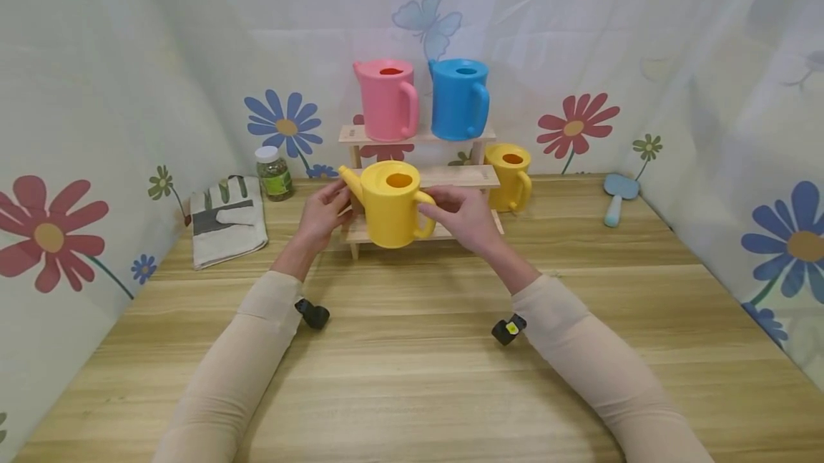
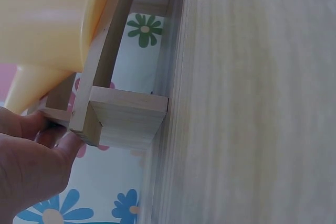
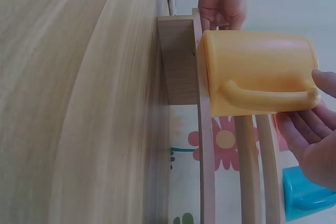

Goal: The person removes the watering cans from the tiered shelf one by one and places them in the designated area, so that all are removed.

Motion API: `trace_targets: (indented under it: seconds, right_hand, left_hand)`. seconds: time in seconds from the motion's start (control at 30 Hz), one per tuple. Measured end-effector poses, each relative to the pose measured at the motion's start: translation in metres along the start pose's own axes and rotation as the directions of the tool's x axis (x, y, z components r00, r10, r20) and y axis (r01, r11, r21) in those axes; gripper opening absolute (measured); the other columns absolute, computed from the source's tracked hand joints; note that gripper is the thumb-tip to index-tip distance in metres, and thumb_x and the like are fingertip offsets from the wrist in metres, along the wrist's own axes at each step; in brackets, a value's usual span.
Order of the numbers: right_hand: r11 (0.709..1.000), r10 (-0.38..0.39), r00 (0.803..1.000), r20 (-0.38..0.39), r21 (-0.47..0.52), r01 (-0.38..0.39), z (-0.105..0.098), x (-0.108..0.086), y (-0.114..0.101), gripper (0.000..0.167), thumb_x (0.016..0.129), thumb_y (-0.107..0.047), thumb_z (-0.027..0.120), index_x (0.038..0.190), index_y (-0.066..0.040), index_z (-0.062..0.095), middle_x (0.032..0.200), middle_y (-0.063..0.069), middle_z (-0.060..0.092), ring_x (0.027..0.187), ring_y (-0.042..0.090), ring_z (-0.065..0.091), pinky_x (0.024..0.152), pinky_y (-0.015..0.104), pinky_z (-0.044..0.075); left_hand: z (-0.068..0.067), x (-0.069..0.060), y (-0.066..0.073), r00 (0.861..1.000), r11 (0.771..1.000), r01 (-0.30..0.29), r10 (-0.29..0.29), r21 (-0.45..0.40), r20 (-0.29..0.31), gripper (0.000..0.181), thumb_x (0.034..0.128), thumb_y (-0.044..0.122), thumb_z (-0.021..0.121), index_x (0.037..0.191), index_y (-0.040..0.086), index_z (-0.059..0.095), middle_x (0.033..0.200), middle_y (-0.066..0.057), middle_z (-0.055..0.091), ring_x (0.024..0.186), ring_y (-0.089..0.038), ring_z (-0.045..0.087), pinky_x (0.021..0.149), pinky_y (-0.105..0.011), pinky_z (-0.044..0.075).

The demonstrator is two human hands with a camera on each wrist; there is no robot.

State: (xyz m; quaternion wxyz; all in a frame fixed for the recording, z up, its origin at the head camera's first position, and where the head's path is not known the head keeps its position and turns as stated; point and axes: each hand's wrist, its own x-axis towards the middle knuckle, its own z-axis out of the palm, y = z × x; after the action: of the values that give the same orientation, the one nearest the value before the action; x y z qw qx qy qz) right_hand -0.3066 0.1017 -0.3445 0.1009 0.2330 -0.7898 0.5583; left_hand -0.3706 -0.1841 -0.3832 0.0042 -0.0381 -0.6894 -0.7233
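Observation:
A yellow watering can (image 1: 391, 209) is at the front of a tiered wooden stand (image 1: 444, 175), its base against the lowest step and its spout to the left. My right hand (image 1: 468, 218) pinches the top of its handle between thumb and fingers, seen closely in the right wrist view, where the hand (image 3: 315, 142) shows at the edge. At the stand's left end, my left hand (image 1: 320, 218) grips the wood, just below the spout. The left wrist view has the curled fingers of that hand (image 2: 37, 156) at the end of a step (image 2: 86, 121).
Pink (image 1: 388, 101) and blue (image 1: 459, 99) watering cans stand on the top step. Another yellow can (image 1: 508, 178) is behind the stand's right side. Leftward lie folded gloves (image 1: 228, 223) and a lidded jar (image 1: 274, 175); a small blue shovel (image 1: 618, 195) lies far right.

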Motion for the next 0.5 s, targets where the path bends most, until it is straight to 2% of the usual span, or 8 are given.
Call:
trace_targets:
  seconds: [0.5]
  right_hand:
    - [0.999, -0.019, 0.999, -0.027, 0.029, 0.019, 0.0065, 0.0039, 0.0085, 0.037, 0.091, -0.024, 0.077, 0.121, -0.004, 0.072, 0.113, 0.008, 0.073, 0.096, 0.021, 0.068, 0.086, 0.033, 0.058]
  left_hand:
    - [0.0013, 0.0001, 0.0003, 1.000, 1.000, 0.001, 0.000, 0.009, -0.010, 0.047, 0.1071, 0.019, 0.048, 0.153, 0.013, 0.043, 0.151, -0.016, 0.045, 0.137, -0.031, 0.046, 0.107, -0.043, 0.045]
